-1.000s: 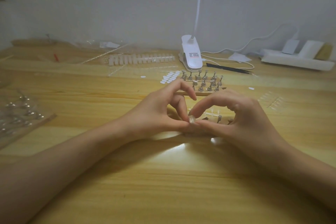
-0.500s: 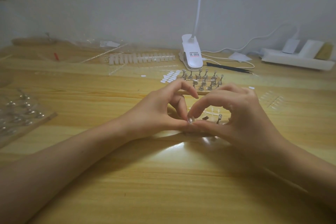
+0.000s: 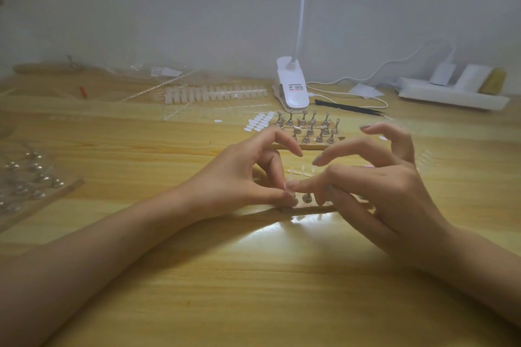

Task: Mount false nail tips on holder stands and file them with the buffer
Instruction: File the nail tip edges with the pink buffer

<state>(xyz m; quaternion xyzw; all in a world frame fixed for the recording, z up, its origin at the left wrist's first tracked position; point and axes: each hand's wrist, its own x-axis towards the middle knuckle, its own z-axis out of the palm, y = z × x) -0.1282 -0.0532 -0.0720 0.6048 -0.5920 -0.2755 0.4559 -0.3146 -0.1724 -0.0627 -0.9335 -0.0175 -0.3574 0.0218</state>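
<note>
My left hand (image 3: 242, 177) pinches a small metal holder stand (image 3: 290, 201) between thumb and middle finger, its index finger arched above. The stand sits at the left end of a narrow wooden base strip (image 3: 313, 209) with another holder stand (image 3: 306, 198) beside it. My right hand (image 3: 380, 186) reaches in from the right; its thumb tip presses on the top of the pinched stand, where a pale nail tip (image 3: 289, 188) is barely visible. Its other fingers are spread and lifted. A clear strip of nail tips (image 3: 298, 172) lies just behind the hands.
A wooden board with several holder stands (image 3: 307, 129) is behind the hands, white adhesive dots (image 3: 259, 122) to its left. Further back are a nail tip rack (image 3: 214, 93), a clip lamp (image 3: 291, 90), black tweezers (image 3: 346, 106) and a power strip (image 3: 451, 94). More stands (image 3: 25, 180) lie far left.
My right hand's index and middle fingers have lifted and spread away from my left hand. The right thumb stays on the stand. The left hand has held still.
</note>
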